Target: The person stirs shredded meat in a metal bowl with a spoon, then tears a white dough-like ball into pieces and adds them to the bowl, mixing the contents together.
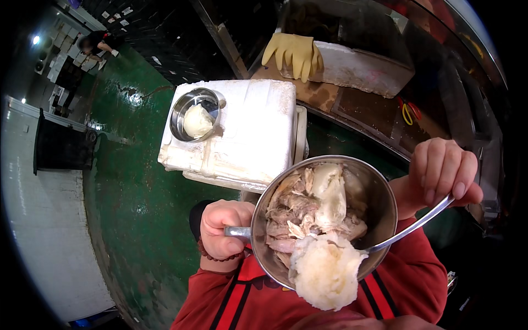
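With its fingers closed around the handle, my left hand (225,229) holds up a steel pot (392,194) close to my chest. Shredded meat (293,210) and a larger pale piece (329,194) lie inside it. My right hand (443,173) grips the handle of a metal spoon (416,225) over the pot's right side. At the spoon's end a pale, lumpy mass of food (328,270) covers the bowl and overlaps the pot's near rim. What this food is I cannot tell. The bottom of the pot is hidden.
Ahead, a steel bowl (175,119) with a white lump (198,121) stands on a white foam box (255,128). Yellow rubber gloves (293,53) hang over another foam box (359,68). Scissors (407,113) lie on the bench. A person (97,45) crouches far left, beyond a black bin (62,144).
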Motion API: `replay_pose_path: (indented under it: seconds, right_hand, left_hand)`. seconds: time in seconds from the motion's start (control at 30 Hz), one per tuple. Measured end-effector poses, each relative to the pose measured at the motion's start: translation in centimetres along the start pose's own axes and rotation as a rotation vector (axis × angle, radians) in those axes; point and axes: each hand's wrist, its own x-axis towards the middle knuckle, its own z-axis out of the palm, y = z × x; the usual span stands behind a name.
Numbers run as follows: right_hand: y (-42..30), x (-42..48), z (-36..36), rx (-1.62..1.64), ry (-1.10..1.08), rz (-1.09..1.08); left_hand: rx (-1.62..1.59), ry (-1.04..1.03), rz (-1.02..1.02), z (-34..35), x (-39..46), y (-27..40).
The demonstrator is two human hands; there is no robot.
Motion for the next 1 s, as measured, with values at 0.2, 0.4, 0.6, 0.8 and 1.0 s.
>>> replay_pose_path:
  seconds: [0.2,0.4,0.6,0.8,1.0]
  right_hand:
    - [-0.3,-0.1,0.1,-0.003,0.013,0.014]
    - [-0.2,-0.1,0.1,-0.003,0.015,0.005]
    - [-0.4,-0.2,-0.1,0.005,-0.033,-0.003]
    - [-0.8,-0.3,0.9,0.054,-0.066,-0.025]
    - [-1.1,-0.4,2.3,0.08,-0.02,-0.074]
  left_hand:
    - [0.007,0.007,-0.02,0.0,0.0,-0.1]
    - [0.006,0.028,-0.016,0.0,0.0,-0.2]
    - [0.006,0.024,0.0,-0.1,-0.1,-0.2]
    - [-0.015,0.018,0.048,0.1,-0.2,-0.4]
    - [-0.054,-0.003,0.04,0.1,-0.4,-0.4]
